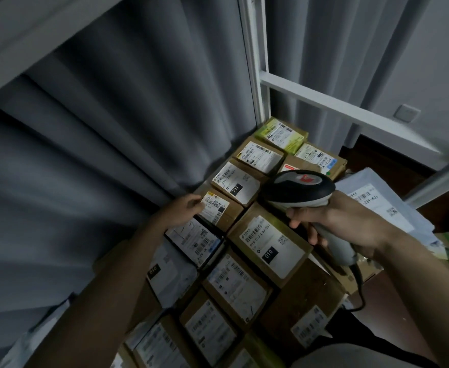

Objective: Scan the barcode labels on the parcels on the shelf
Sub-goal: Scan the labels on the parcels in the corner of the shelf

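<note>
Brown small box (pixel 219 212) looks light and stiff; left hand (pixel 183 209) touches its edge, right hand (pixel 335 221) grips the scanner (pixel 297 188).

The parcels (pixel 268 251) are mostly brown cardboard with white labels (pixel 272 244) printed in black barcodes; some labels carry a black block with white digits. The far parcel (pixel 282 134) is yellow-green. The scanner (pixel 299 188) is black and light grey with a red mark on top. The curtain (pixel 111 128) on the left is plain grey. The shelf frame (pixel 260 75) is white.
</note>
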